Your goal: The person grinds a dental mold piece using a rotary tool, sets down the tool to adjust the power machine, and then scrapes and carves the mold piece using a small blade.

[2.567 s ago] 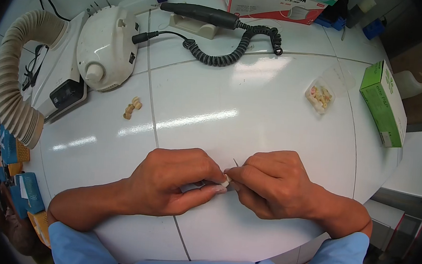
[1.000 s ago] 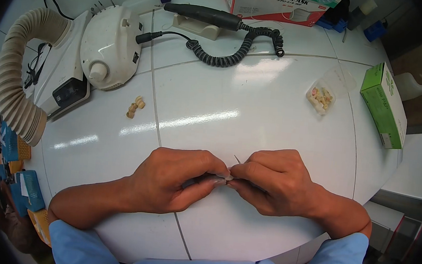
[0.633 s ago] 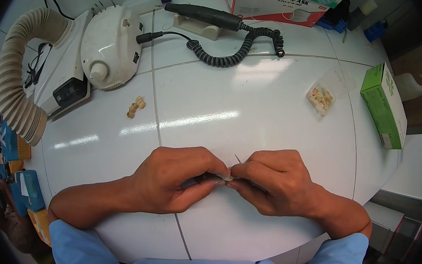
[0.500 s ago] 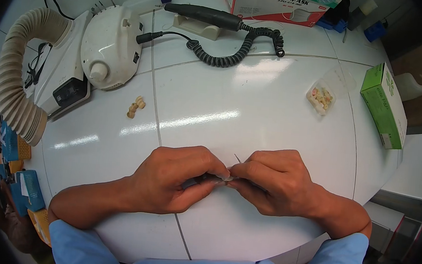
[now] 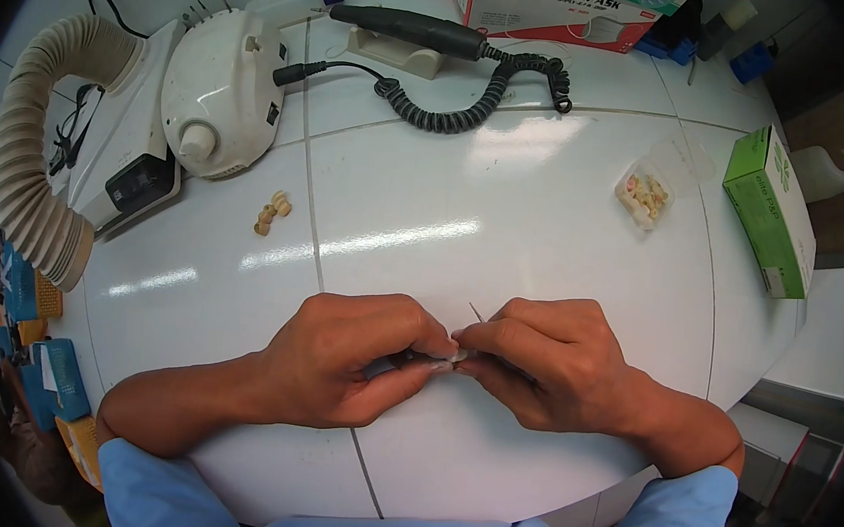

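My left hand point(image 5: 363, 361) pinches a small whitish piece point(image 5: 458, 356) between thumb and fingertips, low in the middle of the view. Facing it, my right hand point(image 5: 559, 366) is closed on a thin pointed tool point(image 5: 476, 312), whose tip sticks up past the index finger. The fingertips of both hands meet at the piece and cover most of it. Several small tan pieces point(image 5: 271, 212) lie in a cluster up and to the left of my hands. A clear open box point(image 5: 644, 197) with small cream and pink pieces stands at the upper right.
A white control unit point(image 5: 221, 95) and a ribbed hose point(image 5: 35, 149) stand at the left. Behind, a black handpiece point(image 5: 407, 30) with a coiled cord rests on a holder near a face mask box point(image 5: 565, 10). At the right is a green box point(image 5: 770, 212) on the white table point(image 5: 407, 202).
Both hands stay in nearly the same place. Their fingertips have shifted slightly around the small piece, and the thin tool's tip has tilted a little.
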### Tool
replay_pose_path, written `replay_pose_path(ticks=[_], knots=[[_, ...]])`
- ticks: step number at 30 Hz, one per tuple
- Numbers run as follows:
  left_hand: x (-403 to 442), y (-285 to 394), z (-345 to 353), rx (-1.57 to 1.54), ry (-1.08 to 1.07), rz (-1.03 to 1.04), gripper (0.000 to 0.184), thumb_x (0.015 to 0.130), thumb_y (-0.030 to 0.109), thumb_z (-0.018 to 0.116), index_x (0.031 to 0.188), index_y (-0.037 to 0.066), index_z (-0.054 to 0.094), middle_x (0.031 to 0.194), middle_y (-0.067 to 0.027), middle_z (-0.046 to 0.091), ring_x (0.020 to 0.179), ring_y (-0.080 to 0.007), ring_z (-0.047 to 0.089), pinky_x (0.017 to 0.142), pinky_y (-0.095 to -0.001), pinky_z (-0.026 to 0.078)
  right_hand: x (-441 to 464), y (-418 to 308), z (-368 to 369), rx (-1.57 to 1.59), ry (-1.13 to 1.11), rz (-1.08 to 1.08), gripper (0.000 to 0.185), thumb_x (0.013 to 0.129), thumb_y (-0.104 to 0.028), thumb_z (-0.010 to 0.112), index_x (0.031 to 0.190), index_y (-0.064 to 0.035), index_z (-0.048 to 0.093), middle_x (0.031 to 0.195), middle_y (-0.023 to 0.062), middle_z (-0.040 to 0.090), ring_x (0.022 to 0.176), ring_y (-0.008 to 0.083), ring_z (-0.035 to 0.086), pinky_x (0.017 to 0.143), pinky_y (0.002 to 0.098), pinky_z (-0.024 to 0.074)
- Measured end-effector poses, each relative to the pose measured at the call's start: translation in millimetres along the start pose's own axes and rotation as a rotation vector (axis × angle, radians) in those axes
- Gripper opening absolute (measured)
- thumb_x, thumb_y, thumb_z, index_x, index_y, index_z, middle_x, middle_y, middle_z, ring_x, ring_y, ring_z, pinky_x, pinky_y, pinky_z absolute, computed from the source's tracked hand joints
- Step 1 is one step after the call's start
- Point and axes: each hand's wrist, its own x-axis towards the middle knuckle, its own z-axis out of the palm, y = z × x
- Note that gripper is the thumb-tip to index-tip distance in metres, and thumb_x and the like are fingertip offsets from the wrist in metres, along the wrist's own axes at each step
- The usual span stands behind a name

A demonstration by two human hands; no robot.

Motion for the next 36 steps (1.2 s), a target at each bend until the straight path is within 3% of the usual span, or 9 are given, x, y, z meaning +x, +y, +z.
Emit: replay_pose_path(ticks=[2,17,36], knots=[[-0.2,-0.8,0.5,-0.001,0.005,0.013,0.023,0.084,-0.005,0.081,0.106,0.000,0.074,0.100,-0.0123,0.080,0.084,-0.0224,0.080,0.070,-0.0295,0.062,0.8,-1.1,1.0,0.006,0.016,0.006,0.023,0.082,-0.005,0.087,0.099,-0.0059,0.072,0.079,0.0044,0.061,0.060,0.0224,0.063,0.052,0.0367,0.0489],[1.2,0.3,-1.0,0.006,-0.038,0.011,0.029,0.082,-0.008,0.079,0.109,0.003,0.076,0.103,-0.0098,0.080,0.090,-0.0244,0.080,0.070,-0.0322,0.064,-0.3,-0.1,2.8,-0.004,0.024,0.002,0.021,0.083,-0.005,0.087,0.097,-0.0067,0.071,0.079,0.0039,0.060,0.061,0.0217,0.063,0.052,0.0364,0.0486],[1.6,2.5,0.4,-0.009,-0.001,-0.018,0.024,0.087,-0.003,0.082,0.110,0.002,0.075,0.099,-0.0108,0.079,0.081,-0.0216,0.078,0.069,-0.0306,0.062,-0.2,-0.1,-1.3,0.025,-0.005,0.011,0.021,0.088,-0.012,0.087,0.097,-0.0058,0.070,0.080,0.0054,0.062,0.060,0.0238,0.062,0.052,0.0371,0.0483]])
